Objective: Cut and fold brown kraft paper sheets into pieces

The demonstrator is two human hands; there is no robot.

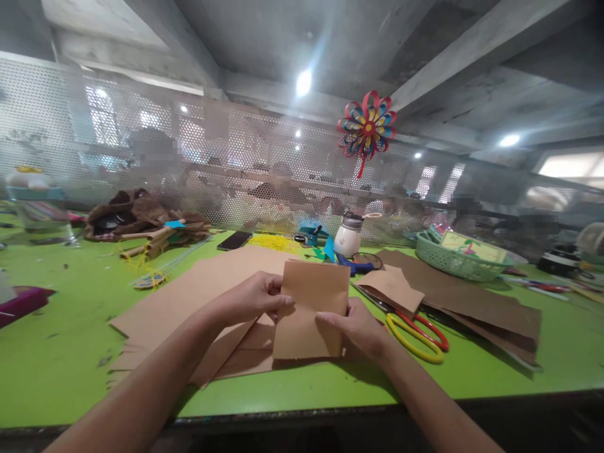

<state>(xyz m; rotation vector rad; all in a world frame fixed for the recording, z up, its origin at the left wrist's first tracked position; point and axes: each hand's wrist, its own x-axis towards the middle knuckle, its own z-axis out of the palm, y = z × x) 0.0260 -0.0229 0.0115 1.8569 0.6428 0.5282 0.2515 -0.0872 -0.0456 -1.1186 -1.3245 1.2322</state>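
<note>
A folded piece of brown kraft paper (311, 289) stands nearly upright between my hands, just over the front of the green table. My left hand (264, 297) pinches its left edge, thumb on the near face and fingers behind. On the right edge, my right hand (356, 330) holds it the same way, its fingers mostly hidden behind the paper. Beneath and to the left lie large brown paper sheets (189, 296), fanned at their left corners. Scissors (415, 330) with red and yellow handles rest right of my right hand, their blades partly under a small folded paper piece (394, 289).
Dark brown sheets (481, 308) and a green basket (453, 264) are at the right. Farther back are a phone (234, 240), a white bottle (348, 236), a blue glue gun (353, 264) and rolled paper pieces (165, 239). A paper flower (368, 128) hangs before a perforated screen (264, 170).
</note>
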